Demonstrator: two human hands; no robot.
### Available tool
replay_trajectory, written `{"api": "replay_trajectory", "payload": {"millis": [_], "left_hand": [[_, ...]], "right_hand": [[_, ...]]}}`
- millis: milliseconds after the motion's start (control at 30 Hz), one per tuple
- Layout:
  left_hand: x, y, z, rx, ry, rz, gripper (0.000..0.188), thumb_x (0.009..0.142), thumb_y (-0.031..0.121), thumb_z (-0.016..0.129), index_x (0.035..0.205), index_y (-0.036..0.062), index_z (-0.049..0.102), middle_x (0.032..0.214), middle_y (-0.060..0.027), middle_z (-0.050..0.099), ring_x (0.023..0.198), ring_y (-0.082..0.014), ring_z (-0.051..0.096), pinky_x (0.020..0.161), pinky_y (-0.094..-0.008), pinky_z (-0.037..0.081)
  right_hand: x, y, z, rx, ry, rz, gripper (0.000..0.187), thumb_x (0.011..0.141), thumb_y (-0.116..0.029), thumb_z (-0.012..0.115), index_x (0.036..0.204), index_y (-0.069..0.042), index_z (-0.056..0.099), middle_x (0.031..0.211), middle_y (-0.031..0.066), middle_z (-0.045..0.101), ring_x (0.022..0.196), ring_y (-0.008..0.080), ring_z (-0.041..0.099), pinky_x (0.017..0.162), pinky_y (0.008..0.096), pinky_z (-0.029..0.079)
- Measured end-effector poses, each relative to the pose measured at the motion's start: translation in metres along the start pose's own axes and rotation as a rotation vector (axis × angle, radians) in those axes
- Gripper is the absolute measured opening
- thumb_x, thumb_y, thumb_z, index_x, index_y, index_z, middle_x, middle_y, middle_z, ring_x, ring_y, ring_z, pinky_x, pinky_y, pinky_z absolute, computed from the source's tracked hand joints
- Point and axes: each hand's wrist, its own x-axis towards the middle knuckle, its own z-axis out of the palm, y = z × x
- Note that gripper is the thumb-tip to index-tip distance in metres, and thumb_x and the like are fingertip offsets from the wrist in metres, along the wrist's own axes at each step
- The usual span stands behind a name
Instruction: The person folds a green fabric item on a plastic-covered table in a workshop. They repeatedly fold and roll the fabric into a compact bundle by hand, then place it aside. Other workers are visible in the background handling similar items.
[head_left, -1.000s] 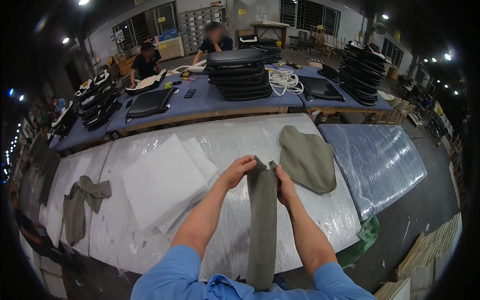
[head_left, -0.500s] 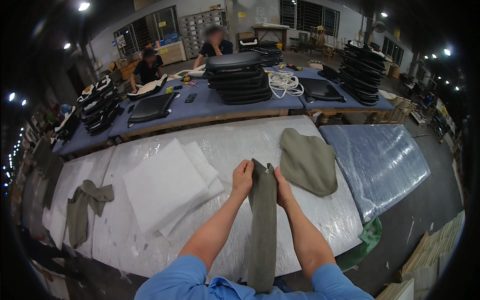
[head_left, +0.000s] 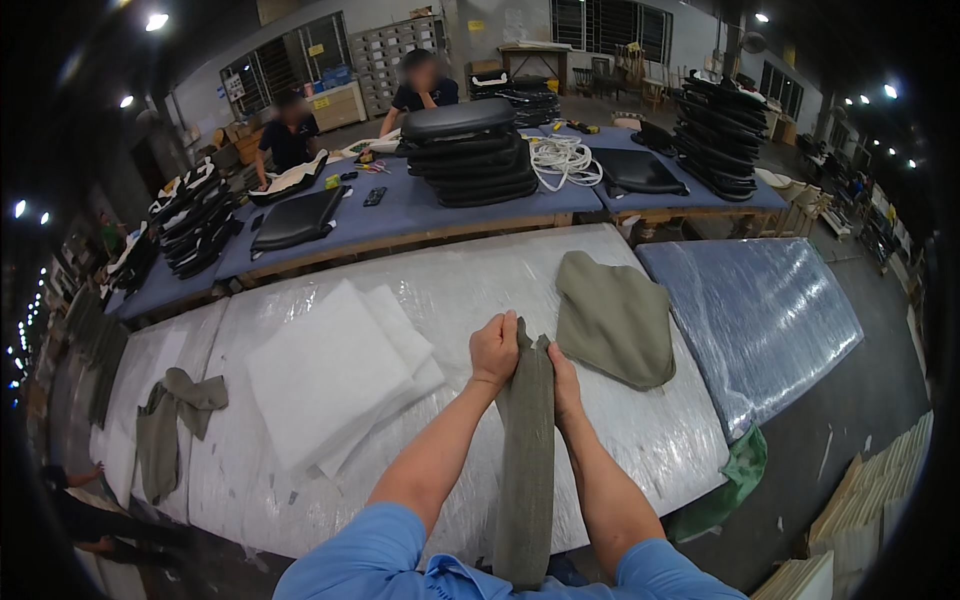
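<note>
A long olive-grey fabric strip (head_left: 527, 450) hangs from both my hands down toward my body, its far end notched between them. My left hand (head_left: 496, 347) is closed on the left corner of that end. On the opposite corner, my right hand (head_left: 564, 380) pinches the cloth, thumb uppermost. Just beyond my right hand, an olive-grey fabric cover (head_left: 615, 318) lies on the plastic-wrapped table (head_left: 470, 270). Left of my hands is a stack of white padding sheets (head_left: 335, 370). A crumpled olive-grey fabric piece (head_left: 165, 430) rests at the far left.
Across from me, a blue-topped bench (head_left: 400, 205) carries stacked black cushions (head_left: 465, 155), white cord (head_left: 563, 160) and tools. Two people (head_left: 290, 135) are behind it. A plastic-wrapped blue panel (head_left: 750, 320) adjoins at right, with green plastic (head_left: 735, 475) below and stacked boards (head_left: 870, 500) at lower right.
My left hand has shifted slightly right and rotated, bringing its corner closer to the right one. The gap in the strip's end looks different. At lower left, another person's arm shows more.
</note>
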Motion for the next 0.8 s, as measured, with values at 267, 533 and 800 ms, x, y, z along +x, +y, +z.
{"api": "replay_trajectory", "payload": {"millis": [267,533,800], "left_hand": [[0.009,-0.014,0.023,0.090,-0.102,0.109,0.047,0.109,0.033,0.054,0.076,0.0007,0.060,0.067,-0.0238,0.057,0.057,-0.0417,0.055,0.055,-0.0461,0.044],[0.008,-0.040,0.023,0.022,-0.209,-0.130,0.058,0.110,0.047,0.052,0.076,0.0014,0.061,0.065,-0.0124,0.057,0.061,-0.0225,0.058,0.060,-0.0415,0.044],[0.008,-0.016,-0.019,-0.903,-0.789,-0.702,0.070,0.108,0.069,0.035,0.119,0.0076,0.068,0.110,-0.0023,0.070,0.103,-0.0166,0.065,0.095,-0.0353,0.052]], "right_hand": [[0.005,0.010,-0.010,-0.049,0.050,-0.067,0.039,0.107,-0.038,0.057,0.097,-0.004,0.071,0.090,0.0009,0.067,0.082,0.0111,0.059,0.076,0.0299,0.048],[0.006,0.000,0.000,-0.093,0.010,-0.081,0.039,0.107,-0.037,0.059,0.091,-0.003,0.069,0.084,-0.0024,0.064,0.079,0.0092,0.054,0.075,0.0283,0.045],[0.027,-0.029,-0.016,-0.319,-0.008,-0.397,0.031,0.106,-0.029,0.066,0.090,-0.002,0.069,0.083,-0.0054,0.063,0.078,0.0051,0.053,0.071,0.0263,0.043]]}}
